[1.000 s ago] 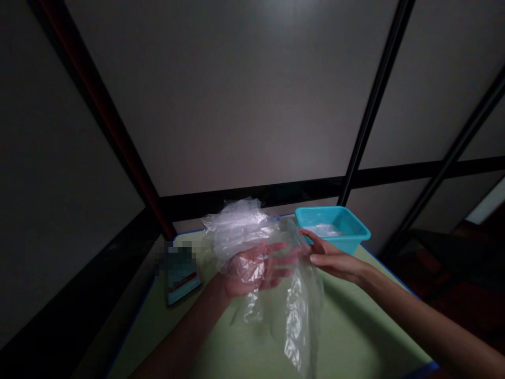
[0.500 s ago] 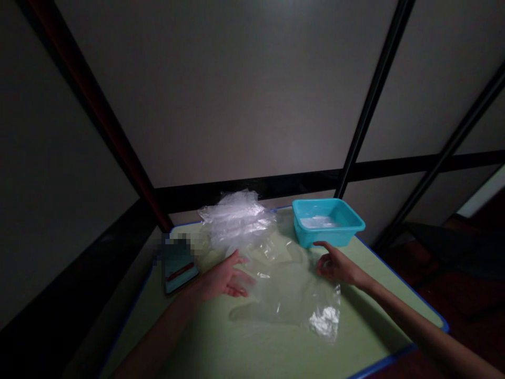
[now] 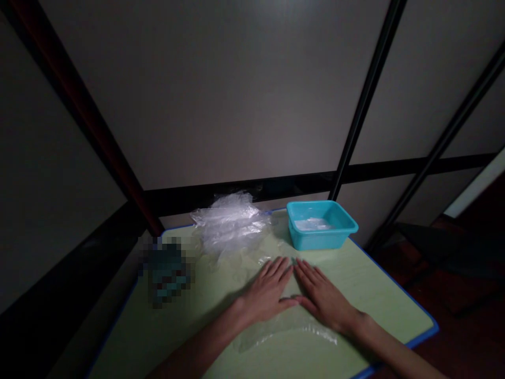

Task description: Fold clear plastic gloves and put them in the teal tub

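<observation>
Head, two hands (image 3: 265, 293) (image 3: 328, 301), one film (image 3: 292, 328), one tub (image 3: 320, 240)

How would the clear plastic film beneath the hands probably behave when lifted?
The clear plastic film is probably floppy: its edge looks creased near the left hand and right hand. It is likely light, since the table shows through.

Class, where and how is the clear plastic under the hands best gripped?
Probably pinched at the near edge of the clear plastic, from the person's side: it lies nearly flat, the left hand and right hand cover its middle, leaving that edge uncovered.
</observation>
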The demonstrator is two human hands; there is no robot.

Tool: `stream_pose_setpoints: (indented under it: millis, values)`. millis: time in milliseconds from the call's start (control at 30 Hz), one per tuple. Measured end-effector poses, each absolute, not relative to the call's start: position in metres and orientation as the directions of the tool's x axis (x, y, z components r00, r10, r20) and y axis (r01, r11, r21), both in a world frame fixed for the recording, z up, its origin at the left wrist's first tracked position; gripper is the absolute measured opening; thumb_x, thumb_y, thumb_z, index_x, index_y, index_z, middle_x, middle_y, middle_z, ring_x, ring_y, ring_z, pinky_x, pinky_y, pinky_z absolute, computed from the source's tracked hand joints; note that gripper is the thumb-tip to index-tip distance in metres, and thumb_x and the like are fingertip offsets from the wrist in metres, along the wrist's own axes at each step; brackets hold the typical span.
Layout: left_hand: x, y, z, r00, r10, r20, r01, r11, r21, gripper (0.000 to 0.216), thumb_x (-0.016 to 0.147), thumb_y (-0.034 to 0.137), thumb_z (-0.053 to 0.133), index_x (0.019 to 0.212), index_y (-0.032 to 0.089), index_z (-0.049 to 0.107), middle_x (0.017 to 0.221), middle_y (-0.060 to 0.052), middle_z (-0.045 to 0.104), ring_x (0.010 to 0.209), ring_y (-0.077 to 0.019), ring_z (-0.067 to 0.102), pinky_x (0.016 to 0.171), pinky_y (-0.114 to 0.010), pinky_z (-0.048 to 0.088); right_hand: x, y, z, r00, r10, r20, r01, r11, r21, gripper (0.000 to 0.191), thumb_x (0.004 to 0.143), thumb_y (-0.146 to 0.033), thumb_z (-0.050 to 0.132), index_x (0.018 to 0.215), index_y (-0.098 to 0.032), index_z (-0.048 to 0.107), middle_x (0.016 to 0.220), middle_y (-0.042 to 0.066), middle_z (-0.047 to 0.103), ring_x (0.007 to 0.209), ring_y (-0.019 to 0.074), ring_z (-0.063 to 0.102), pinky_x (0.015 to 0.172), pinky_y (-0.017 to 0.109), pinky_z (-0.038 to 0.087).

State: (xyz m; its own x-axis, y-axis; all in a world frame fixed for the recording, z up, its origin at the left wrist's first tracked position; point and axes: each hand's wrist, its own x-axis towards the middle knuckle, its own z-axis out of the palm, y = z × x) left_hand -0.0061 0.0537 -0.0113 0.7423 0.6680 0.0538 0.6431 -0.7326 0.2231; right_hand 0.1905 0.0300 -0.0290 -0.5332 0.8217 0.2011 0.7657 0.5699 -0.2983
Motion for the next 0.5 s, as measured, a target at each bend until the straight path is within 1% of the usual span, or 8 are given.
stream_pose_setpoints:
  millis: [67,133,200,267,333,400,467,500]
  values:
    - [-0.009,0.052,-0.018,0.726,0.688,0.019,0.673,-0.715,0.191,0.064,0.082,0.051,0.040,0.135,0.019,0.021,0.144,-0.008,0.014,0.131,-0.0251,0.005,0.105,-0.045,0.010,0.196,0.027,-0.035,-0.574,0.805,0.151,0.763,0.593,-0.258,0.063,0.086,-0.045,0.037,0.138,-0.016,0.015,0.142,0.012,0.016,0.130,0.0253,0.014,0.104,0.047,0.019]
    - [-0.015,0.043,-0.022,0.697,0.717,0.001,0.705,-0.686,0.179,0.063,0.082,0.049,0.042,0.136,0.023,0.019,0.145,-0.007,0.010,0.131,-0.0258,0.003,0.105,-0.046,0.010,0.206,0.027,-0.036,-0.602,0.789,0.123,0.748,0.611,-0.257,0.063,0.087,-0.046,0.035,0.138,-0.018,0.011,0.143,0.010,0.014,0.130,0.0246,0.012,0.104,0.047,0.017]
    - [-0.020,0.030,-0.024,0.666,0.746,-0.001,0.733,-0.654,0.189,0.063,0.083,0.049,0.040,0.136,0.024,0.018,0.145,-0.006,0.008,0.131,-0.0269,0.002,0.105,-0.048,0.009,0.215,0.027,-0.034,-0.628,0.771,0.106,0.725,0.629,-0.280,0.063,0.087,-0.046,0.035,0.138,-0.019,0.011,0.143,0.009,0.015,0.130,0.0243,0.012,0.104,0.047,0.016]
    - [-0.024,0.018,-0.024,0.647,0.763,0.001,0.743,-0.630,0.227,0.064,0.084,0.050,0.038,0.137,0.024,0.014,0.145,-0.006,0.006,0.131,-0.0274,0.001,0.105,-0.049,0.010,0.223,0.027,-0.028,-0.637,0.764,0.101,0.702,0.629,-0.335,0.062,0.087,-0.045,0.037,0.138,-0.019,0.015,0.142,0.009,0.018,0.130,0.0244,0.015,0.104,0.046,0.017]
    - [-0.026,0.017,-0.019,0.608,0.794,0.004,0.761,-0.584,0.282,0.065,0.083,0.047,0.041,0.137,0.022,0.013,0.145,-0.007,0.005,0.131,-0.0275,0.003,0.105,-0.047,0.013,0.227,0.030,-0.022,-0.591,0.798,0.120,0.694,0.579,-0.428,0.057,0.087,-0.041,0.039,0.136,-0.017,0.023,0.140,0.011,0.027,0.126,0.0244,0.026,0.102,0.043,0.024]
    - [-0.028,0.031,-0.012,0.536,0.844,0.027,0.788,-0.511,0.344,0.061,0.083,0.038,0.044,0.135,0.019,0.019,0.145,-0.010,0.010,0.131,-0.0267,0.008,0.104,-0.045,0.016,0.229,0.038,-0.017,-0.498,0.855,0.147,0.695,0.494,-0.523,0.048,0.086,-0.035,0.042,0.129,-0.015,0.036,0.129,0.014,0.042,0.116,0.0243,0.041,0.096,0.041,0.033]
    - [-0.028,0.058,-0.004,0.526,0.847,0.076,0.755,-0.507,0.416,0.049,0.082,0.025,0.044,0.129,0.019,0.031,0.140,-0.010,0.026,0.129,-0.0234,0.020,0.104,-0.041,0.019,0.227,0.050,-0.015,-0.412,0.899,0.151,0.695,0.417,-0.585,0.039,0.081,-0.027,0.047,0.117,-0.014,0.046,0.112,0.014,0.054,0.102,0.0237,0.051,0.088,0.038,0.039]
    - [-0.028,0.074,-0.001,0.552,0.829,0.095,0.715,-0.528,0.458,0.047,0.081,0.020,0.043,0.127,0.017,0.035,0.136,-0.011,0.033,0.126,-0.0226,0.026,0.103,-0.040,0.021,0.226,0.057,-0.017,-0.384,0.911,0.147,0.698,0.391,-0.600,0.037,0.076,-0.022,0.051,0.112,-0.013,0.049,0.104,0.012,0.057,0.095,0.0231,0.053,0.084,0.037,0.041]
